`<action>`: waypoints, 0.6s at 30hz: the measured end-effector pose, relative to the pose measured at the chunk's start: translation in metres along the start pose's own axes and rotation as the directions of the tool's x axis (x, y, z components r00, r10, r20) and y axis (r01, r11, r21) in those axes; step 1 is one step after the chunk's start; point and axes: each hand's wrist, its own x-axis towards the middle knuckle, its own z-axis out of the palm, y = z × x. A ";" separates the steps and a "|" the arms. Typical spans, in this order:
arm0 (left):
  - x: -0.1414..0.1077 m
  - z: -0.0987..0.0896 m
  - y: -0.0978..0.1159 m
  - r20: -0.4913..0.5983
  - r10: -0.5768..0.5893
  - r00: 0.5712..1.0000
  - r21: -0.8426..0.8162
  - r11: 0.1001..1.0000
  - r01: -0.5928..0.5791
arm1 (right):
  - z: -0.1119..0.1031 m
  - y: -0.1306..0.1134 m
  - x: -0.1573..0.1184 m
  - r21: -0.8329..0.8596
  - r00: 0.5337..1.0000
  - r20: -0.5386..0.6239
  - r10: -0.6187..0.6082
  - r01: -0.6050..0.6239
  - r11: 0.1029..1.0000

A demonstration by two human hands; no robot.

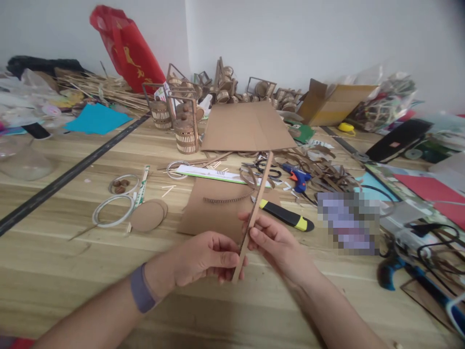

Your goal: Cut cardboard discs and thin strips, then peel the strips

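A long narrow cardboard strip (262,190) is tilted up between my hands above the front of the table. My left hand (209,257) pinches its lower end between thumb and fingers. Higher up, my right hand (273,236) grips the same strip at about its middle. Behind the hands lies a flat cardboard sheet (214,215) with a curled corrugated strip (228,199) on it. A yellow-and-black utility knife (286,215) rests just beyond my right hand. Two cardboard discs (147,215) lie to the left.
Small lidded baskets in frames (186,133) stand at the back. A large cardboard sheet (247,127) lies in the middle. Scissors (267,167), a blue glue gun (300,178) and brown scraps (332,174) are at right. Rings of white cord (113,211) lie at left.
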 end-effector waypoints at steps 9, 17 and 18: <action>-0.001 -0.002 0.009 -0.298 0.152 0.942 -0.080 0.980 -0.183 | 0.022 -0.004 -0.020 -0.688 0.821 0.103 -0.561 0.467 0.556; -0.003 0.002 0.007 -0.324 0.177 0.929 -0.060 0.976 -0.207 | 0.027 -0.003 -0.022 -0.774 0.790 0.166 -0.590 0.475 0.418; -0.003 0.003 0.007 -0.322 0.181 0.929 -0.060 0.976 -0.211 | 0.026 -0.002 -0.022 -0.777 0.785 0.172 -0.595 0.480 0.408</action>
